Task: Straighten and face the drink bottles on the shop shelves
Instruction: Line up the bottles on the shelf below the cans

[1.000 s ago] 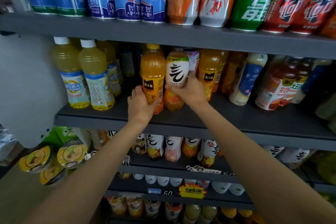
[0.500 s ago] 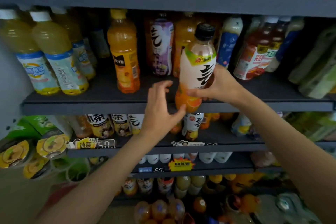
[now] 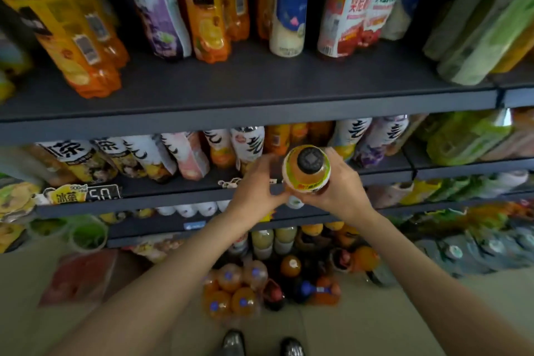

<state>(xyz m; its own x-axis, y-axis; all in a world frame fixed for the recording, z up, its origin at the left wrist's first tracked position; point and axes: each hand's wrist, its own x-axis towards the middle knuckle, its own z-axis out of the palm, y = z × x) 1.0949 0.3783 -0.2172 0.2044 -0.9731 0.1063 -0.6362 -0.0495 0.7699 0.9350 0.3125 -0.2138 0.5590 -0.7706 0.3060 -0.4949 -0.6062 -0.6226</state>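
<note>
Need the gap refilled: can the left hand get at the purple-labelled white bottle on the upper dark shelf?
Probably not right now: the left hand is on the black-capped orange bottle; the purple-labelled white bottle has open shelf before it.

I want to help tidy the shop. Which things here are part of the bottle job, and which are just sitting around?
Part of the job:
- black-capped bottle, seen from above
- right hand gripping it
- left hand at its side
- white-label bottles on the shelf behind
- shelf edge

Just sitting around:
- yellow price tag
- bottle packs on the floor
- person's shoes
</note>
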